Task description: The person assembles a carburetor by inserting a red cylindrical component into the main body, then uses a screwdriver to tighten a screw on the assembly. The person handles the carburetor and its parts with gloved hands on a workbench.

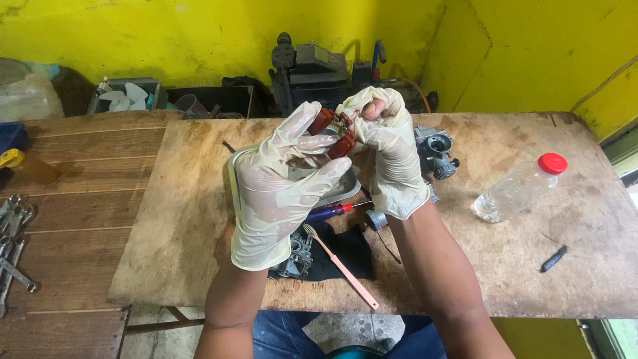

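Observation:
Both my hands wear pale latex gloves and are raised above a metal tray [234, 174]. Between them I hold a small reddish-brown float part with two rounded lobes [332, 133]. My left hand [282, 183] pinches its left lobe with the fingers spread. My right hand [385, 149] curls over its right side. Behind my right hand a grey metal carburetor body [438, 151] rests on the wooden board [531, 266]. Another metal part [296, 259] lies on a black cloth [345, 249] under my left wrist.
A pink toothbrush [345, 269] and a screwdriver with a red and blue handle [335, 211] lie near the cloth. A clear bottle with a red cap [518, 188] lies at the right, a small black piece [553, 258] beyond it. Wrenches [13, 246] sit at the left edge.

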